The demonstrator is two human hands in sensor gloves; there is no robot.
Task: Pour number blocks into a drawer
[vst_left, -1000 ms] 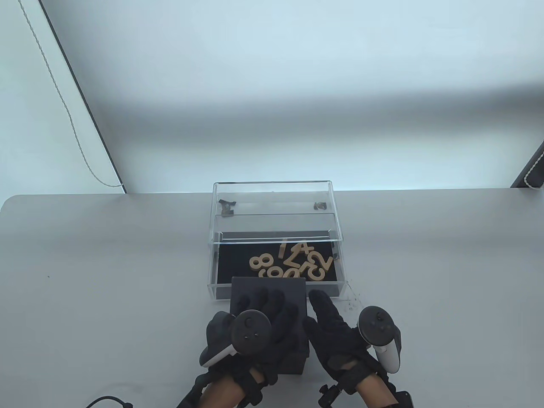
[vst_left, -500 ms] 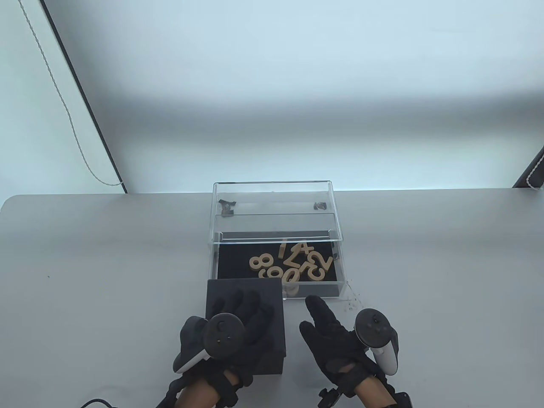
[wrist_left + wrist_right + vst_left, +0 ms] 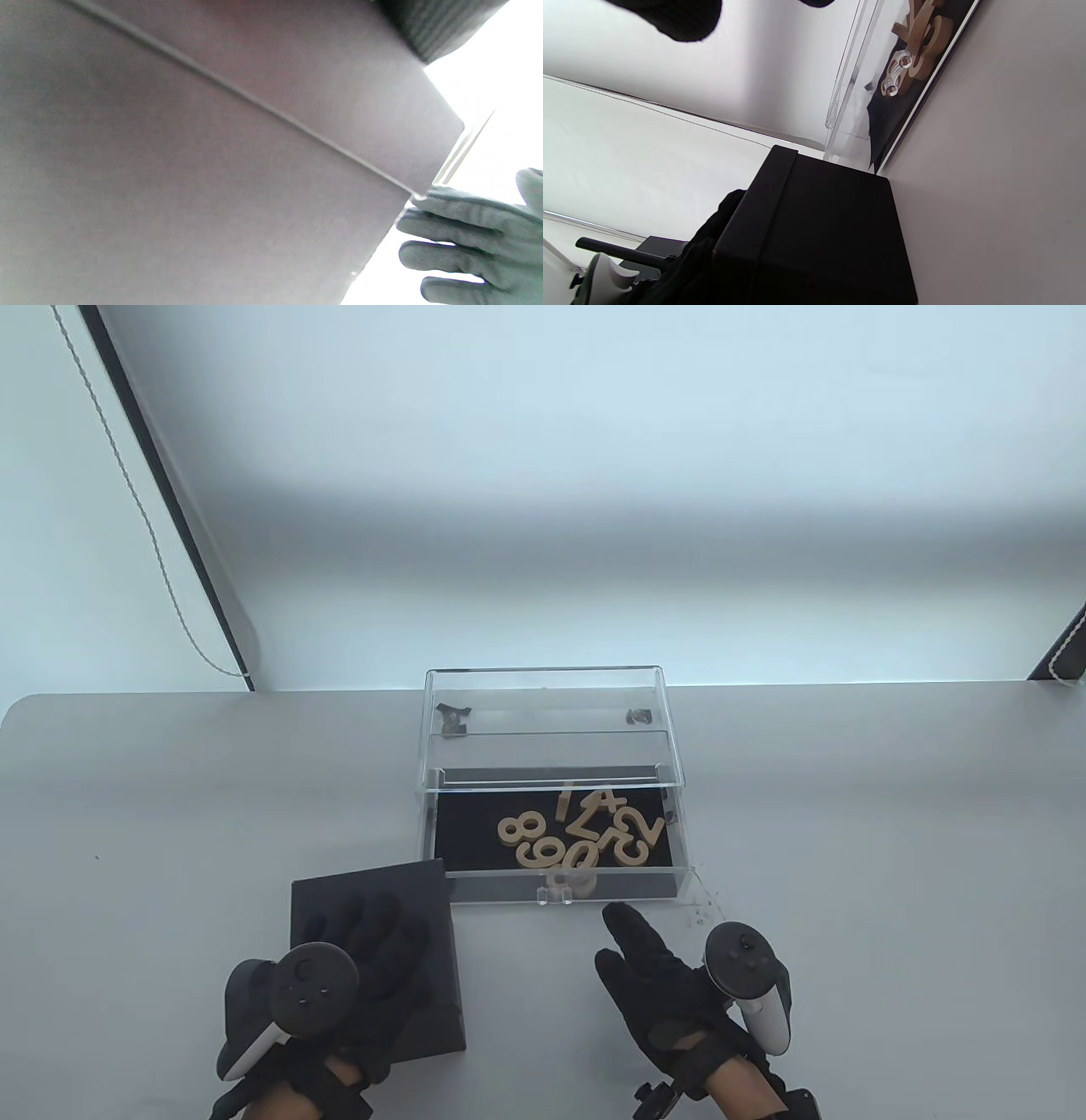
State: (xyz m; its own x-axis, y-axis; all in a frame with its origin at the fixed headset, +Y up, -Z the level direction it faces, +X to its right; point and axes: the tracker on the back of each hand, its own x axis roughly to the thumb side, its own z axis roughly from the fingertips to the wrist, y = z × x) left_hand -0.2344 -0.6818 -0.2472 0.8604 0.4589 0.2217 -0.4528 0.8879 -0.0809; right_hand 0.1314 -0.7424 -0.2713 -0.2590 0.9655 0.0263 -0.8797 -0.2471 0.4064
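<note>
A clear drawer [image 3: 475,891] stands pulled out of its clear case [image 3: 547,678]. Several wooden number blocks [image 3: 585,836] lie on its black lining. They also show in the right wrist view [image 3: 920,38]. My left hand [image 3: 373,937] grips a black box [image 3: 339,899] from above, left of the drawer's front and apart from it. The box fills the left wrist view [image 3: 191,169] and shows in the right wrist view [image 3: 818,237]. My right hand [image 3: 645,959] is open and empty, fingers stretched out, just in front of the drawer's right half.
The drawer's small clear knob [image 3: 556,897] sticks out of its front wall. The case's back part holds two small dark bits [image 3: 454,718]. A cord [image 3: 153,534] hangs along the window frame at the far left. Grey table [image 3: 891,857] lies on both sides.
My left hand has carried the black box leftward and a little toward me, off the drawer's front edge. The right hand has barely moved. The blocks lie as before.
</note>
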